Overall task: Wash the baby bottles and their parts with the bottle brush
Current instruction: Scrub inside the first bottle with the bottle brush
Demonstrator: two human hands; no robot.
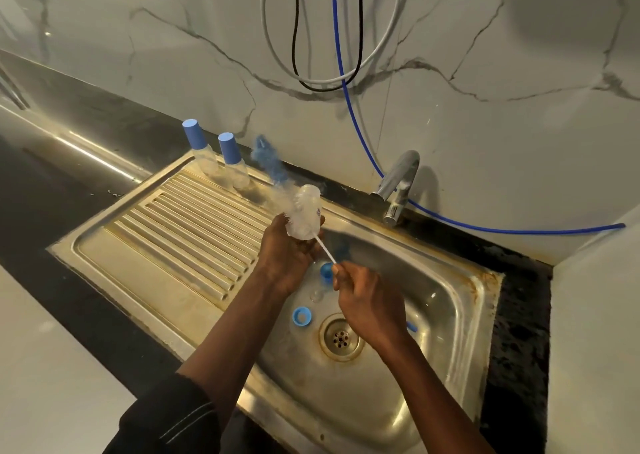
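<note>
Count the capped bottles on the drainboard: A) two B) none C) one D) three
A: two capped bottles stand on the drainboard by the wall; a third bottle, uncapped, is in the left hand, the brush handle in the right hand.

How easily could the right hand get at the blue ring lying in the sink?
Probably yes: the blue ring lies uncovered in the sink, close to the right hand, nothing between. That hand pinches the brush handle, so it must let go first.
</note>
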